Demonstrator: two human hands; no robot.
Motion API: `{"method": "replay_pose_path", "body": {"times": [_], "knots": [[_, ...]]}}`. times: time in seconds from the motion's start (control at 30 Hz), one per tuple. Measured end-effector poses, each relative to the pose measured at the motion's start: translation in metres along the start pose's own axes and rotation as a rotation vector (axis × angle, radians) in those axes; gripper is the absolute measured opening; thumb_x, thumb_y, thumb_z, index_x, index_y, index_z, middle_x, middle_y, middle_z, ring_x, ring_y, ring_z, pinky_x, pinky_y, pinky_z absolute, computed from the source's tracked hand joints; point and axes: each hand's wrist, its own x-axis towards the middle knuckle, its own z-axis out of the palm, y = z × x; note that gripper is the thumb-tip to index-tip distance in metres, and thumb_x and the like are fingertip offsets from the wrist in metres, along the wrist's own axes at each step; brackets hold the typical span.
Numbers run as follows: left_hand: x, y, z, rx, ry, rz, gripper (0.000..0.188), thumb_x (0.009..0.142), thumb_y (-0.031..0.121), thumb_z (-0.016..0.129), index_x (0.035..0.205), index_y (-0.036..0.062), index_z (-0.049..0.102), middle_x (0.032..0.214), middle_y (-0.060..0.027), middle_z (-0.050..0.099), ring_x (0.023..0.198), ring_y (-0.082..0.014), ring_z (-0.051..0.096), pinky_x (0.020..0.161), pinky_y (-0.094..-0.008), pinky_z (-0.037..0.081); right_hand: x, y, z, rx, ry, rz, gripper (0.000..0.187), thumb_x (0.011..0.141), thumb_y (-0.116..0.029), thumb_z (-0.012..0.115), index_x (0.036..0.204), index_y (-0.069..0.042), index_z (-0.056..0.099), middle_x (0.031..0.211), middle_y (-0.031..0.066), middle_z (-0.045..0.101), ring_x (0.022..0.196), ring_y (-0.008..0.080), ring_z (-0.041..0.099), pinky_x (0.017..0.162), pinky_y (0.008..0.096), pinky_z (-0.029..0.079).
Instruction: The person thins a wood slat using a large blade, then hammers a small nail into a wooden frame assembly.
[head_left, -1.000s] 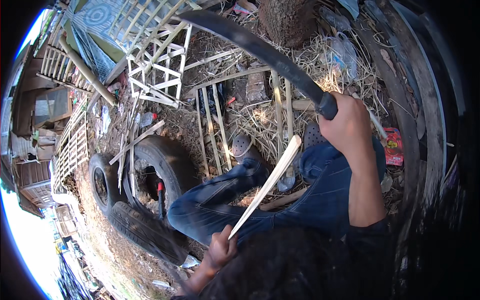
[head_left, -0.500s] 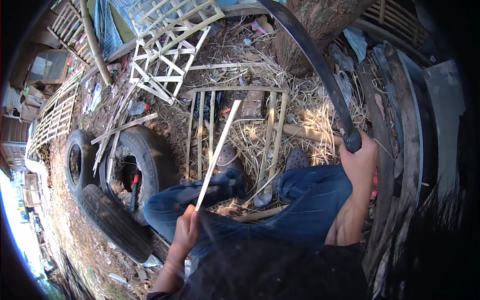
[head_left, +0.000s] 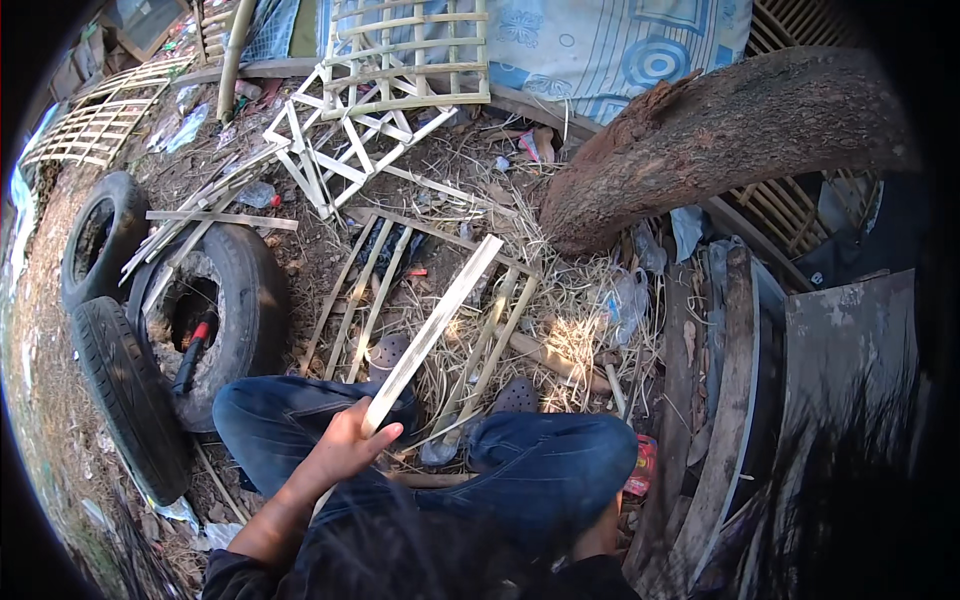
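Observation:
My left hand (head_left: 345, 440) is closed around the lower end of a flat, pale bamboo strip (head_left: 435, 325). The strip slants up and away to the right, over my crossed legs and the ground beyond. Of my right arm only a bit of forearm (head_left: 600, 530) shows beside my right knee; the hand itself is hidden. Under and past the strip, a bamboo frame (head_left: 440, 237) with several slats lies on the ground in front of my feet.
Bamboo lattice panels (head_left: 405, 106) lean at the back, near a patterned blue sheet (head_left: 580, 50). A thick tree trunk (head_left: 720, 150) slants across the far right. Old tyres (head_left: 262, 310) lie at left, with a red-and-black handled tool (head_left: 190, 360) in one. Planks (head_left: 735, 370) run along the right.
My right hand and the long curved blade it held have gone out of view. The bamboo strip has tilted further right in my left hand, and my view has shifted.

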Motion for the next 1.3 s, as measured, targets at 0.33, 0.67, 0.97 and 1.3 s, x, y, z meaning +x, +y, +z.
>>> {"method": "replay_pose_path", "body": {"times": [0.33,0.67,0.97,1.3], "knots": [[0.022,-0.013,0.02,0.004,-0.051,0.018,0.02,0.099,0.022,0.048,0.098,0.0021,0.047,0.068,-0.0047,0.044,0.067,-0.0131,0.046,0.064,-0.0319,0.043,0.008,0.025,0.018,0.122,-0.066,0.027,0.029,0.077,-0.008,0.069,0.101,0.001,0.058,0.089,0.0158,0.064,0.081,0.0275,0.064,0.074,0.0373,0.05],[0.019,-0.016,0.027,-0.317,-0.153,-0.196,0.024,0.104,0.026,0.035,0.1,0.0074,0.05,0.062,0.0044,0.039,0.048,-0.0035,0.037,0.043,-0.0212,0.034,0.011,0.032,0.035,0.202,-0.131,0.035,0.034,0.079,-0.008,0.069,0.109,0.001,0.055,0.098,0.0156,0.063,0.089,0.026,0.063,0.078,0.0354,0.051],[0.031,-0.018,0.017,-0.331,-0.078,-0.178,0.03,0.101,0.032,0.044,0.092,0.0046,0.053,0.067,0.0021,0.047,0.055,-0.0057,0.045,0.048,-0.0214,0.042,0.036,0.045,0.044,0.355,-0.174,-0.022,0.039,0.082,-0.008,0.069,0.117,0.0,0.053,0.107,0.0154,0.062,0.096,0.0247,0.063,0.082,0.0337,0.051],[0.056,-0.008,0.025,-0.51,-0.143,0.005,0.034,0.103,0.032,0.037,0.089,0.0035,0.047,0.062,-0.0018,0.045,0.05,-0.0105,0.045,0.047,-0.0258,0.043,-0.019,-0.129,-0.046,0.598,-0.026,-0.52,0.033,0.085,-0.004,0.064,0.116,0.001,0.053,0.112,0.0152,0.06,0.105,0.0235,0.06,0.091,0.0341,0.047]]}}
